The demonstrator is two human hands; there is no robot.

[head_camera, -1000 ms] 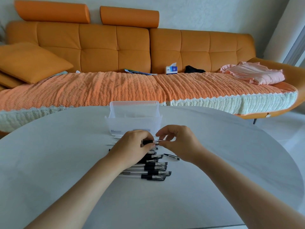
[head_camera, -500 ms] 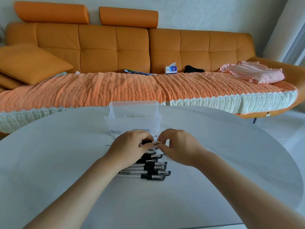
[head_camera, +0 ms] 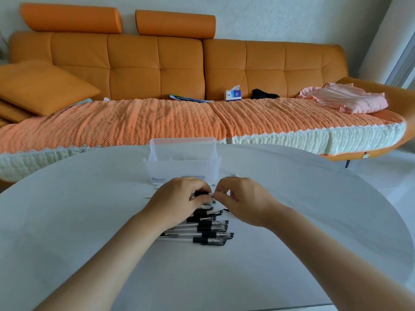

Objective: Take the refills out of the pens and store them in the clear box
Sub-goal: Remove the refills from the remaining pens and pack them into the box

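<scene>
A pile of several clear pens with black grips lies on the white table in front of me. Just beyond it stands the clear box, with a few thin refills lying at its base. My left hand grips the black grip section of one pen held above the pile. My right hand pinches that pen's tip end between thumb and forefinger. The two hands almost touch; most of the held pen is hidden by my fingers.
An orange sofa with a woven cover runs behind the table. On it lie a tissue box, a pillow and pink clothes. The table's curved edge falls away at the right.
My right hand has moved left onto the pen's tip and its fingers have closed around it. The left hand has kept its hold on the pen.
</scene>
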